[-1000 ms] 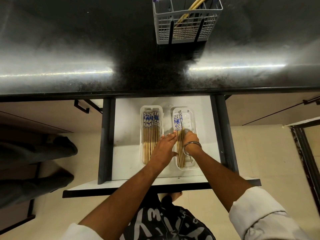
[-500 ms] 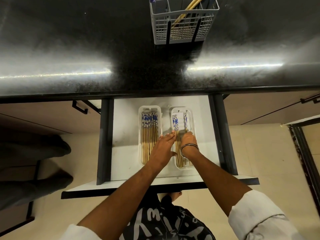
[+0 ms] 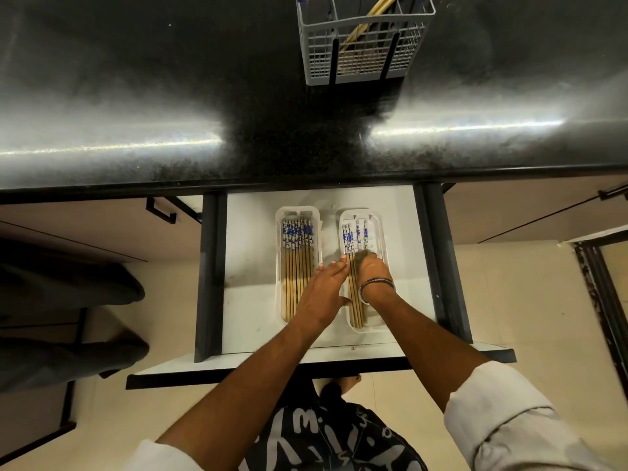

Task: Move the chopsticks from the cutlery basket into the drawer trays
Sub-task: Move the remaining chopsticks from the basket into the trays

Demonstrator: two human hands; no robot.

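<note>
Below the counter the drawer [image 3: 251,260] is pulled out with two white trays inside. The left tray [image 3: 280,266] holds several blue-topped wooden chopsticks [image 3: 297,260] side by side. In the right tray [image 3: 383,239] lie several more chopsticks [image 3: 355,234]. My left hand [image 3: 323,287] has straight fingers and touches the gap between the trays, at the right tray's rim. My right hand [image 3: 372,270] rests on the right tray's chopsticks; its fingers are blurred and tucked under. The grey cutlery basket [image 3: 363,52] on the counter still holds chopsticks [image 3: 375,11].
The black speckled counter [image 3: 136,96] runs across the top. Dark drawer rails [image 3: 209,273] flank the drawer. Closed cabinet fronts [image 3: 85,226] sit either side. A person's legs [image 3: 68,290] stand at the left, on the tiled floor.
The chopsticks in the right tray went from a tilted bunch to lying spread and straight. My right hand slid slightly along them. My left hand stayed between the trays.
</note>
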